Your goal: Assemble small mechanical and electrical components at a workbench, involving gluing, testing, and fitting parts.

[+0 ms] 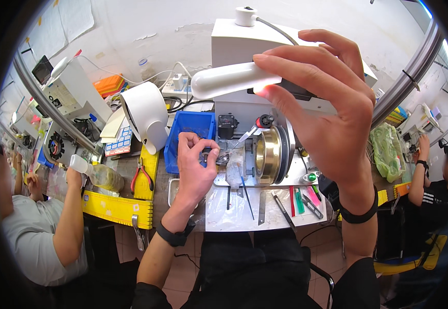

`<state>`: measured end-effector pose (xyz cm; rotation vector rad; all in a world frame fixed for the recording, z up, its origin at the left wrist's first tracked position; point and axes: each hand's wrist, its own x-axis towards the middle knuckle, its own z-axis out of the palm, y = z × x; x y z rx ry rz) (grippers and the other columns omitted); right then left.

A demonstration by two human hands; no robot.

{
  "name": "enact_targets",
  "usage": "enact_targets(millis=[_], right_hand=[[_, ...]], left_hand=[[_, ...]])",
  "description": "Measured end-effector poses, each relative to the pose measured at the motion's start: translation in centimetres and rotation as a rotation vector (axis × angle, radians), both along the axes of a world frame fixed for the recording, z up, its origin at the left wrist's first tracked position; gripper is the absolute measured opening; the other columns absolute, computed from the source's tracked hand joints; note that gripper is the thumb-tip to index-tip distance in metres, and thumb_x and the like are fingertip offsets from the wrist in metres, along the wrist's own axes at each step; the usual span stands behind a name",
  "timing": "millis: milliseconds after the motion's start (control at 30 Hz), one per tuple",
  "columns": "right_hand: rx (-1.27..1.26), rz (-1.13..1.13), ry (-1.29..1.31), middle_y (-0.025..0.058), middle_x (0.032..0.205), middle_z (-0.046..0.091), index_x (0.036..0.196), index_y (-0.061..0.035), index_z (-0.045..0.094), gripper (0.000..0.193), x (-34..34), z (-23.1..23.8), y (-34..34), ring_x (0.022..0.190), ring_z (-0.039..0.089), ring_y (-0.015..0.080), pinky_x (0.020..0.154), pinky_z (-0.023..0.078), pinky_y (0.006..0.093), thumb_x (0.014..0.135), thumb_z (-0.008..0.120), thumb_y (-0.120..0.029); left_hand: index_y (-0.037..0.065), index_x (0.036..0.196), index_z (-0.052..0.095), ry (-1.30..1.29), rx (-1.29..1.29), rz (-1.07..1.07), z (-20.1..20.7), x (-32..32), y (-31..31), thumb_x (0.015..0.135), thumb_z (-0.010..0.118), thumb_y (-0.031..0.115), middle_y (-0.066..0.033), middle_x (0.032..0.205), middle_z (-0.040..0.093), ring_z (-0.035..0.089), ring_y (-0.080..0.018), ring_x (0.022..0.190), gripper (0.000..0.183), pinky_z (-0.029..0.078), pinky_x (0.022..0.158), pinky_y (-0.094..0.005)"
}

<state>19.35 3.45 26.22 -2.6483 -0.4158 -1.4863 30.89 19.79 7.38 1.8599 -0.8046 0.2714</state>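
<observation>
My right hand (332, 98) is raised high and close, its thumb and fingers closed on the end of a white, rounded lamp head (224, 82). Light glows at the thumb tip under it. Lower down, my left hand (195, 167) is beside the blue bin (172, 149), thumb and forefinger pinched together. What they hold, if anything, is too small to make out. Small metal parts (223, 157) lie by those fingertips. To their right is a machine with a brass-coloured wheel (268, 155), and a red-and-grey tool with a pointed tip (262, 122) leans there.
Red-handled pliers (142, 177) lie on a yellow strip at left, near a white round-headed device (144, 110). Pens, tweezers (312, 206) and a thin blue rod (246, 193) lie on the white sheet in front. Co-workers sit left and right; the left one's hand is at a bottle (105, 176).
</observation>
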Motion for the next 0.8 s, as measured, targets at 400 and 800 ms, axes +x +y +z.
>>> enact_targets(millis=[400,800], right_hand=[[-0.043,0.026,-0.09,0.0045,0.099,0.072,0.105,-0.0109,0.076,0.031,1.0,0.2,-0.1,0.107,0.056,0.0251,0.09,0.047,0.0357,0.075,0.077,-0.006],[0.471,0.202,0.066,0.0119,0.097,0.065,0.103,-0.0039,0.069,0.029,-4.6,-10.4,5.9,0.087,0.061,0.025,0.076,0.047,0.0348,0.076,0.072,0.004]], left_hand=[[0.003,0.085,0.066,0.001,-0.013,0.001,-0.2,-0.1,0.1,0.076,0.07,0.004,-0.0072,0.09,0.038,0.044,-0.0228,0.086,0.01,0.039,0.083,-0.0333],[0.004,0.083,0.066,-0.053,-0.06,0.042,-0.4,-0.2,-0.2,0.076,0.071,0.003,-0.0078,0.088,0.039,0.044,-0.0236,0.084,0.009,0.039,0.08,-0.0354]])
